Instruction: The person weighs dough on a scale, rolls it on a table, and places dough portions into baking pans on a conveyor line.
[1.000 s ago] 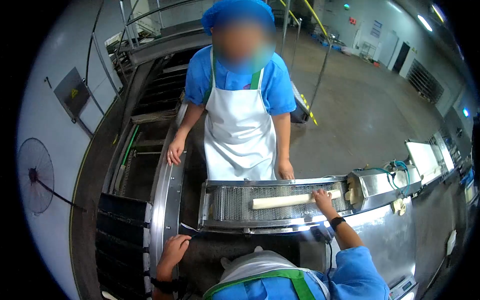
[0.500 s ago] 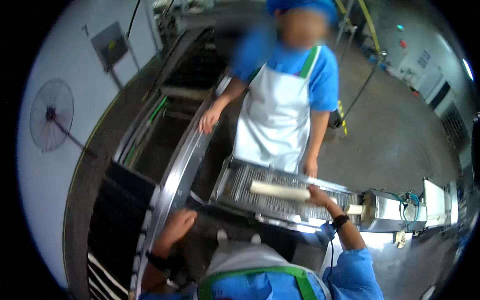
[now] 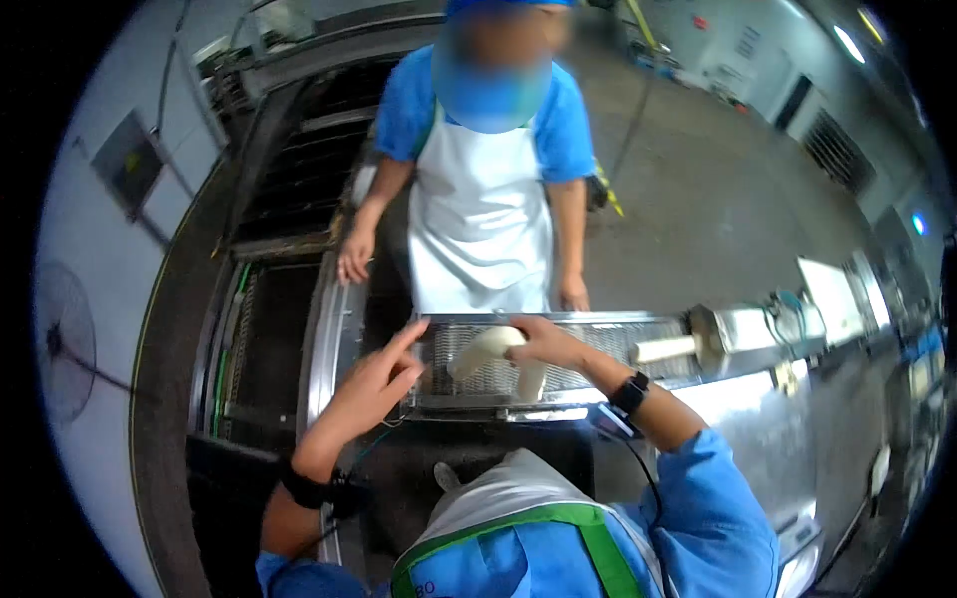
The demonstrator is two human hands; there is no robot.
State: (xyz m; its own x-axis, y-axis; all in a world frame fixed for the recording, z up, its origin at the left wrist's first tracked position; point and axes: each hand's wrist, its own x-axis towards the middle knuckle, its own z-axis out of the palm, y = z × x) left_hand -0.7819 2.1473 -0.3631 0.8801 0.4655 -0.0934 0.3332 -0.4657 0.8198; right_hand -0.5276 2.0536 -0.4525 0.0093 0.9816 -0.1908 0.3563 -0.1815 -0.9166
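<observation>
My right hand [image 3: 546, 342] is closed on a pale, smooth roll of what looks like dough [image 3: 484, 351]. The roll sags into a bend over the wire-mesh conveyor [image 3: 447, 391], its ends hanging to either side of my fingers. Off the conveyor's left end, my left hand [image 3: 374, 392] is open with the fingers apart, holding nothing. Another pale dough roll [image 3: 665, 349] lies on the mesh farther right, by the metal machine outlet [image 3: 713, 337].
A co-worker in a white apron [image 3: 481, 224] stands across the conveyor, one hand [image 3: 356, 254] by the long metal-edged line [image 3: 329, 344] on the left. A metal table [image 3: 748, 429] is at right. A fan [image 3: 65, 344] stands far left.
My right hand has moved left along the conveyor with the roll, which was straight and now bends. My left hand has risen toward the conveyor's left end, its fingers spreading.
</observation>
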